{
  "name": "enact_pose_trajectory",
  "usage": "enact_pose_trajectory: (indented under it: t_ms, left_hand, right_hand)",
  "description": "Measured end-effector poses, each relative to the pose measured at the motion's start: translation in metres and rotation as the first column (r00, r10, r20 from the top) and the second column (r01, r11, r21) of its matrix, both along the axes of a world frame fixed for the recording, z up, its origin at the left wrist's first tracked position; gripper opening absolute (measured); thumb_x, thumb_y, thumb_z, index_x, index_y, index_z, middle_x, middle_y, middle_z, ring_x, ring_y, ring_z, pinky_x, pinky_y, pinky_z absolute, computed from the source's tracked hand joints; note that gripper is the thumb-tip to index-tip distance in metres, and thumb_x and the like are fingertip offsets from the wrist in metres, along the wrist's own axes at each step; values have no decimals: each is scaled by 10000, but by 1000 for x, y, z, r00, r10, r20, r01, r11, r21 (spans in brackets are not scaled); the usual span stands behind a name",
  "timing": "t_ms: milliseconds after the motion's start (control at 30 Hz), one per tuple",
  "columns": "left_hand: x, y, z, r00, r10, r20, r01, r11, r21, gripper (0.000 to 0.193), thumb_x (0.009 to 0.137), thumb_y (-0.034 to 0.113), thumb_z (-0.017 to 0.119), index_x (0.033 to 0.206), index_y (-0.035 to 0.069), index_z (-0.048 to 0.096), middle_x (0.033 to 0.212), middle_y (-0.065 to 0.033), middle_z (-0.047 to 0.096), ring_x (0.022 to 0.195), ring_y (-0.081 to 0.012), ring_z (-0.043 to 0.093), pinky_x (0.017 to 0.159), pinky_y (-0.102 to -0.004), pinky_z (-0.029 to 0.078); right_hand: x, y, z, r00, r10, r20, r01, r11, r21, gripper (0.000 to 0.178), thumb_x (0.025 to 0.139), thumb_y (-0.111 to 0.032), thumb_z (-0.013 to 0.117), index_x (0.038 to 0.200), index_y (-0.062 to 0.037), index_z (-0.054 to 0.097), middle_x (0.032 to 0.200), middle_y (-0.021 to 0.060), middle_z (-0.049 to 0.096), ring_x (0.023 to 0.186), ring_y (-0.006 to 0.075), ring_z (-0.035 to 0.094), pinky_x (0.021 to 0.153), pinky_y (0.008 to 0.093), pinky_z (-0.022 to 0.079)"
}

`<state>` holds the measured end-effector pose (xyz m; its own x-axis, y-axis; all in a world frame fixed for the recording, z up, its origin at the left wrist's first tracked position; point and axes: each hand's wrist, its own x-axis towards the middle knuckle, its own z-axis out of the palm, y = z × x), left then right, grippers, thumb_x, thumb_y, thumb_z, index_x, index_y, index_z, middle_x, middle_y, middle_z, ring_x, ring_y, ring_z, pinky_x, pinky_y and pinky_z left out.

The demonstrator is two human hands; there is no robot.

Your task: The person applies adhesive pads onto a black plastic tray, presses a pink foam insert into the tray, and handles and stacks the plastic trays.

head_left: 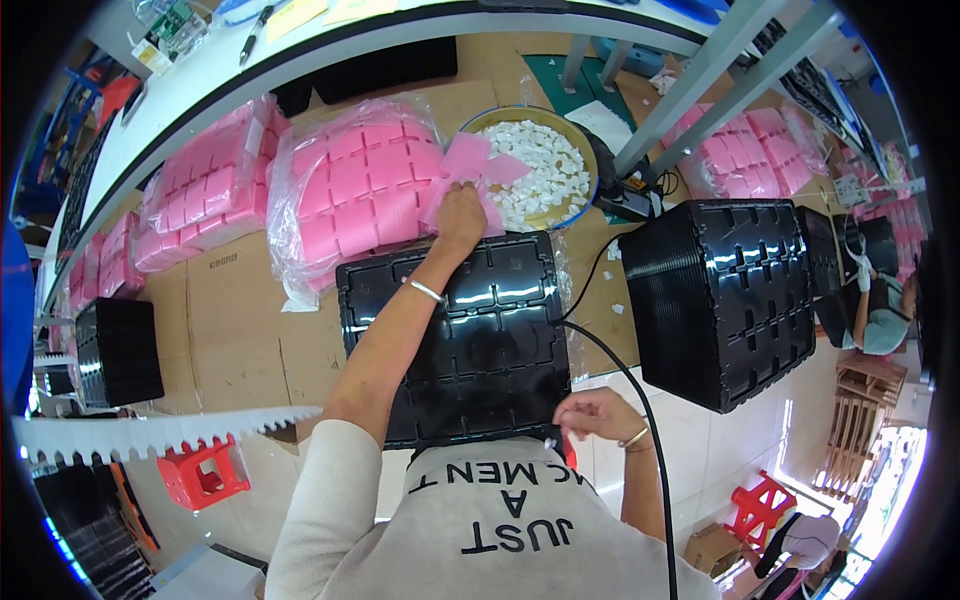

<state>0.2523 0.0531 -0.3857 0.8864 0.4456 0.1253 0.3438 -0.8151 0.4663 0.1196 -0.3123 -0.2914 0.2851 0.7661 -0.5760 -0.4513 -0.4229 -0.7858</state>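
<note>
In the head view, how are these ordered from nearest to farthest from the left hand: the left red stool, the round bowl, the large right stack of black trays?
1. Round bowl: just beyond the left hand, to its right.
2. Stack of black trays: farther over, on the right side.
3. Red stool: farthest, down on the floor at the left.

Bright overall, streaky glare on the black tray (490,350), blown-out patch near right, fisheye bending edges, dark corners.

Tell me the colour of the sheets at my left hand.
The sheets are pink, best seen in the head view.
</note>
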Motion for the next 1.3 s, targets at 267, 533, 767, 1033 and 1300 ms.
enact_pose_trajectory:
  t_ms: [267,533,767,1033,1300]
  left_hand:
    - [-51,71,53,931,131,340,255,434,-864,296,984,183,569,1179,-37,602,1028,-131,703,912,-303,678,840,-378,538]
    - [-193,69,99,832,508,223,417,-308,-855,354,1046,250,466,1292,10,550,1199,-150,641,1120,-291,616,1016,-473,479]
    - [-261,44,86,738,663,127,560,-496,-663,299,1051,238,415,1164,16,581,1054,-154,656,972,-308,647,892,-460,533]
    - [-283,25,98,755,651,78,623,-676,-393,341,1045,297,400,1127,7,559,854,-120,597,480,-110,429,410,-223,429]
    - [-289,2,127,839,513,182,540,-742,-398,467,1033,395,412,1276,19,543,909,-169,645,410,-151,480,329,-264,419]
  right_hand:
    - [3,34,8,976,-87,201,31,963,269,178,926,-82,683,1074,-26,599,962,49,665,869,105,644,813,252,532]
    - [5,172,-26,913,-406,-36,374,798,473,592,1013,-223,578,1510,-75,294,1407,164,462,1231,226,542,1017,353,470]
    - [-4,243,-49,815,-397,-423,538,788,298,774,964,-351,660,1542,-132,194,1356,136,493,1257,249,513,1052,446,428]
    - [-20,271,-57,705,-213,-676,534,787,308,777,933,-508,637,1520,-163,262,1406,123,461,1291,246,468,1062,455,415]
    - [4,263,-58,685,-198,-701,569,746,345,686,955,-570,540,1428,-87,422,1416,148,514,1268,246,513,1090,423,404]
